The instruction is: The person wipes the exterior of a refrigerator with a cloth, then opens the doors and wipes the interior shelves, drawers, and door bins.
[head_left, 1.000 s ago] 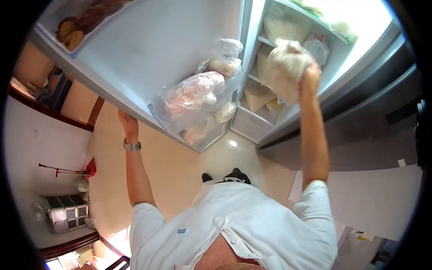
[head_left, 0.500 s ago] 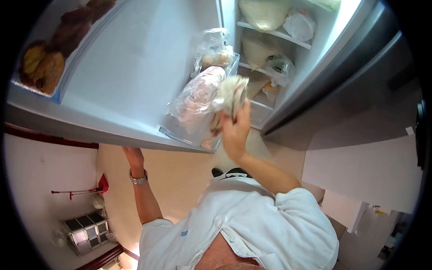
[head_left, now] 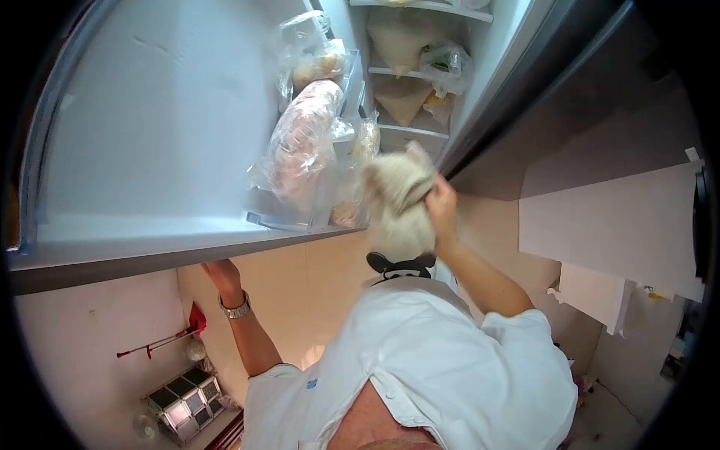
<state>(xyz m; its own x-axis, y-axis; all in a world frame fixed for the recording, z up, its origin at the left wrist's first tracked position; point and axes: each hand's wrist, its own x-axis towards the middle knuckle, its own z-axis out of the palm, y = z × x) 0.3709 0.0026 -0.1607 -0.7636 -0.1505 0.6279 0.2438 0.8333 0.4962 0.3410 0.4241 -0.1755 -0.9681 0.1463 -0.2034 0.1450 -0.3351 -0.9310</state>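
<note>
My right hand (head_left: 442,210) is closed on a whitish, crumpled cloth (head_left: 401,184), blurred by motion, just in front of the open fridge. Beside it, the door's bottom bin (head_left: 289,223) holds a large pinkish lump wrapped in clear plastic (head_left: 304,139). Several smaller clear bags are around it, one with round pale items (head_left: 319,69). My left hand (head_left: 221,277), below a wrist with a metal watch, is at the outer side of the open fridge door (head_left: 180,135). The door edge hides its fingers.
Bags of pale food (head_left: 401,41) fill the fridge shelves at the back. A dark fridge door (head_left: 600,105) stands on the right. On the left below are a red-handled stick (head_left: 161,341) and a rack with dark panels (head_left: 184,401).
My right hand has drawn the cloth away from the door bin, down toward my body. The view has shifted, and a narrow bag beside the pinkish lump now shows. My left hand stays by the door.
</note>
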